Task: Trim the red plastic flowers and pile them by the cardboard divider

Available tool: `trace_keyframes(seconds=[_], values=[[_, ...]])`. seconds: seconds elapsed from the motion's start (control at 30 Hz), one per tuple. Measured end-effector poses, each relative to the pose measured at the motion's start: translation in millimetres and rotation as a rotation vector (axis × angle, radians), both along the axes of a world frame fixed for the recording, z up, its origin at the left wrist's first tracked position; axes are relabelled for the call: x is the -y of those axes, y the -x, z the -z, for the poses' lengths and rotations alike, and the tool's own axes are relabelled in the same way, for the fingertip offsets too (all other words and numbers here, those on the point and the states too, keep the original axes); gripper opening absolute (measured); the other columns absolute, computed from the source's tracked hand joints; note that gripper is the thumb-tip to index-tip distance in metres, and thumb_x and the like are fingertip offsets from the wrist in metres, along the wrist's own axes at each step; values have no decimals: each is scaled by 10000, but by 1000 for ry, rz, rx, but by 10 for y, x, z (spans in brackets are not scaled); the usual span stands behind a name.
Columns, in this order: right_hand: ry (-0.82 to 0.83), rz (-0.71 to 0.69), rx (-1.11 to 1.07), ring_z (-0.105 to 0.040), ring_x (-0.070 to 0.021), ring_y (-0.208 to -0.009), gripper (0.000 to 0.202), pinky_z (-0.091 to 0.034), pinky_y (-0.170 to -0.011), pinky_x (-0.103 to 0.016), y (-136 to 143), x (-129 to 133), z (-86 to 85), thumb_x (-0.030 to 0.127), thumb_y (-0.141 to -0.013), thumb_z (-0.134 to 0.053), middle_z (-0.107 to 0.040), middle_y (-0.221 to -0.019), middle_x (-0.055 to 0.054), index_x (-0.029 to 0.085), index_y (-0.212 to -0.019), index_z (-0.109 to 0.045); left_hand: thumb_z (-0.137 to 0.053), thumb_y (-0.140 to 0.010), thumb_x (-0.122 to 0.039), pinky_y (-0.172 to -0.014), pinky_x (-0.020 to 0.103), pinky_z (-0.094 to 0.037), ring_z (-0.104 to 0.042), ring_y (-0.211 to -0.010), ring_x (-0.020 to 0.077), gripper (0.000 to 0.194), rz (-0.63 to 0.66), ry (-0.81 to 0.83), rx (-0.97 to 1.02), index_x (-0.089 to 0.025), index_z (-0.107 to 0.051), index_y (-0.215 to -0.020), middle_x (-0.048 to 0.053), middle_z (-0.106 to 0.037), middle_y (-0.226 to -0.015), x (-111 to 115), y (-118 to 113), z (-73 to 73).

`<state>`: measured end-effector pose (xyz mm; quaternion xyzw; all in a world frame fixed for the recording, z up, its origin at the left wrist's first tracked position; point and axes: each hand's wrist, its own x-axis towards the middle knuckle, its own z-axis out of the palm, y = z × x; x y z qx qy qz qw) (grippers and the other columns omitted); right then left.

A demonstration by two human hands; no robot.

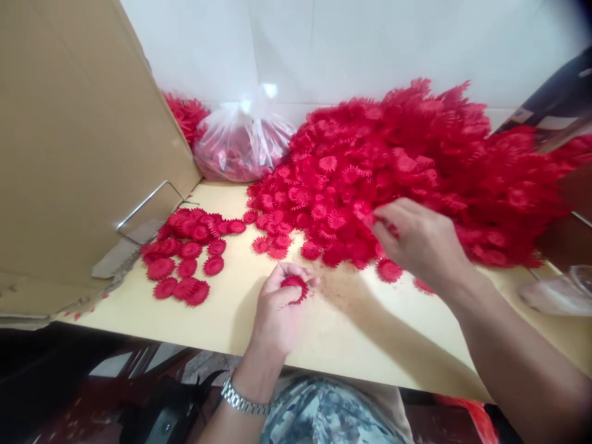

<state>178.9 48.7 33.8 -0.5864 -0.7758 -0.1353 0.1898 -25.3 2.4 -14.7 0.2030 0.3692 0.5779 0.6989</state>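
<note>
Red fringed disc [300, 285] is being held in the head view above the front part of the desk [222, 333], in from the front edge and between the large red pile [416, 160] and the smaller group of discs [189, 250]. The pile is being spread along the far edge towards the right, while the group is being kept near the left edge, beside the cardboard box [92, 154]. Behind the group, towards the far left corner, red pieces are being enclosed by a clear plastic bag [240, 145].

For careful handling, the disc is probably best being gripped lightly by its rim, so that the thin fringe is not being crushed or folded. At the pile, pieces are likely being separated most cleanly when only a loose one is being pinched, without its tangled neighbours being dragged along.

By the left hand [280, 311], the disc is being gripped, with the thumb being pressed across it and the fingers being curled around its rim. The right hand [423, 237] is being held at the near side of the pile, its fingers being bent and its fingertips being brought close to red pieces; whether one is being gripped cannot be told.
</note>
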Motion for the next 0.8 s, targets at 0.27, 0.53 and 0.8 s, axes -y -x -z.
trace_keyframes(seconds=[0.27, 0.53, 0.8], values=[[-93, 122, 90, -569, -214, -826, 337, -411, -664, -303, -201, -70, -65, 366, -871, -455, -643, -936, -86, 189, -1110, -614, -654, -621, -59, -596, 248, -517, -619, -633, 129, 194, -70, 84, -69, -140, -660, -798, 55, -691, -773, -11, 109, 40], [-175, 686, 333, -588, -264, -833, 417, -367, -689, -339, -1382, 848, 185, 464, -832, -475, -688, -945, -108, 153, -1072, -613, -614, -670, -69, -648, 261, -548, -645, -721, 156, 214, -98, 162, -31, -118, -672, -870, 86, -685, -768, -67, 88, 22], [73, 797, 337, -600, -269, -903, 379, -366, -711, -364, -1788, 1159, 357, 496, -830, -422, -676, -1037, -68, 224, -1025, -600, -639, -620, -89, -569, 240, -546, -623, -622, 151, 140, -27, 229, -57, -109, -688, -750, 66, -657, -677, -70, 10, 24]])
